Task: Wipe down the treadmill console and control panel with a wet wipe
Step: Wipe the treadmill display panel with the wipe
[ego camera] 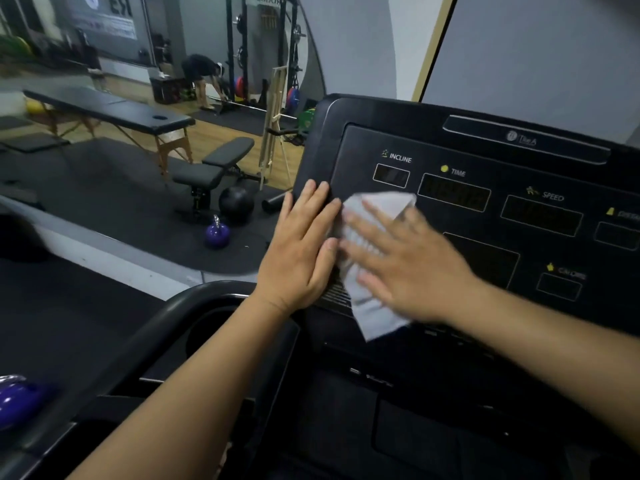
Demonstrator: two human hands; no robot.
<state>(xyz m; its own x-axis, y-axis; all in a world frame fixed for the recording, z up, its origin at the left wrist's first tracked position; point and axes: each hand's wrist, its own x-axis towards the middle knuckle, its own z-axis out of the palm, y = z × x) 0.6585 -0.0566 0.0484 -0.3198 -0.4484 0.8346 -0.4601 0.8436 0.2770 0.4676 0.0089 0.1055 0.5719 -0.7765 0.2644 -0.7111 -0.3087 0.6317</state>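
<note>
The black treadmill console [485,161] fills the right half of the view, with dark displays labelled INCLINE, TIME and SPEED. A pale grey wet wipe [372,306] lies flat on the console's left part. My right hand [405,258] presses on the wipe with straight, spread fingers. My left hand [301,247] rests flat on the console's left edge, fingers straight, its thumb touching the wipe's edge. The lower control panel [433,403] is dark and its buttons are hard to make out.
A curved black handrail [166,327] and a cup recess sit below my left arm. Left of the treadmill, the gym floor holds a purple kettlebell [217,233], a black ball, a bench and a massage table. A person bends over a barbell far back.
</note>
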